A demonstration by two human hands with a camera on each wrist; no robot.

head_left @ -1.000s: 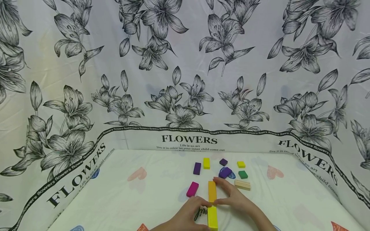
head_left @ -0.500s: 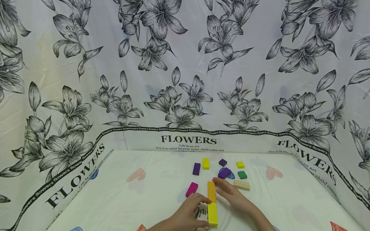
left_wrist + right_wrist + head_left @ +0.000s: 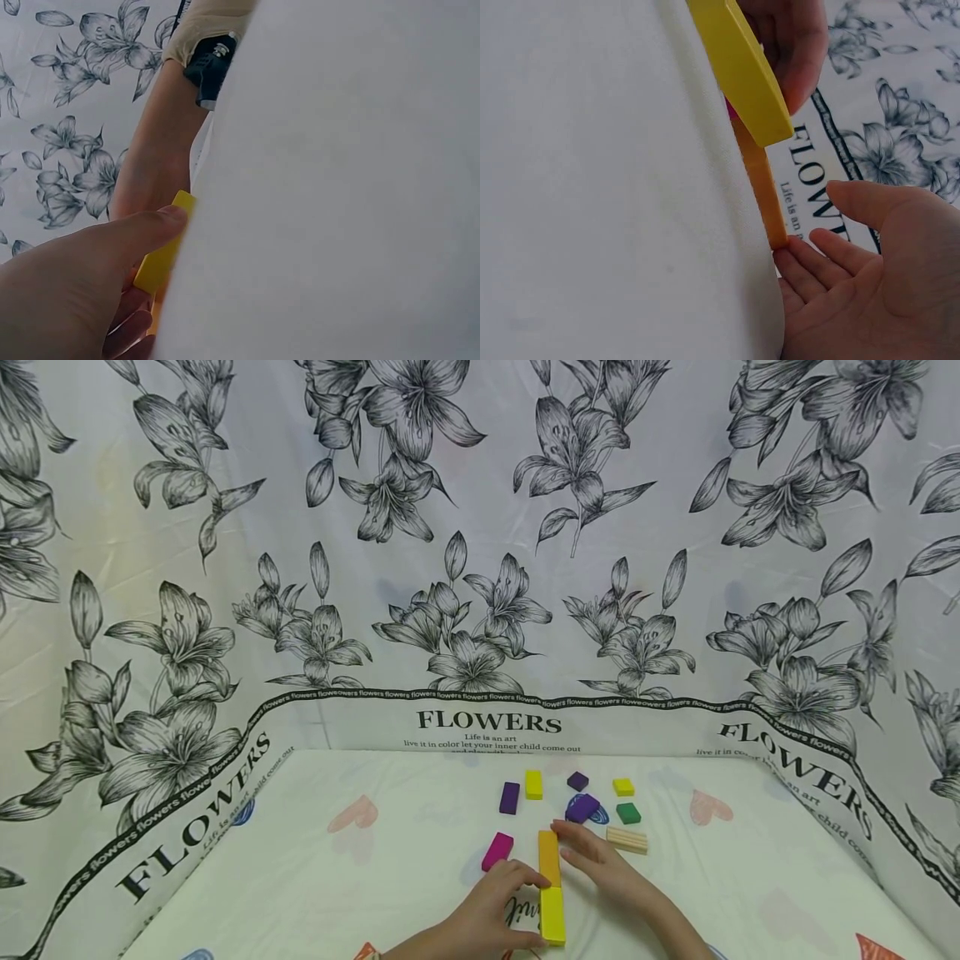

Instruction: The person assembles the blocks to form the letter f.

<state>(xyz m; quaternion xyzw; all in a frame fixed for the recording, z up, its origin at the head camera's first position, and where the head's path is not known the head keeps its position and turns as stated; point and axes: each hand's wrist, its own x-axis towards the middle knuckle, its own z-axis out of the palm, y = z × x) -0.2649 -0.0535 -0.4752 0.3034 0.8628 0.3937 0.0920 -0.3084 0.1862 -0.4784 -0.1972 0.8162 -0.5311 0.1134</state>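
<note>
A yellow block (image 3: 552, 917) and an orange block (image 3: 550, 858) lie end to end in one line on the cloth, touching, the orange one farther from me. My left hand (image 3: 491, 906) holds the yellow block between thumb and fingers; in the left wrist view the thumb presses on that yellow block (image 3: 161, 259). My right hand (image 3: 607, 864) lies to the right of the orange block. In the right wrist view its fingertips (image 3: 784, 251) touch the far end of the orange block (image 3: 763, 184), while the thumb stands away from it.
Beyond the hands lie a magenta block (image 3: 497, 852), purple blocks such as this upright-lying one (image 3: 509, 798), yellow blocks (image 3: 533, 785), a green block (image 3: 628, 813) and a plain wooden ridged piece (image 3: 627, 841). A flower-printed curtain (image 3: 480, 568) stands behind the cloth.
The yellow block has slid slightly away from me up against the orange block, with my left hand still holding it. My right thumb has come off the orange block's near end.
</note>
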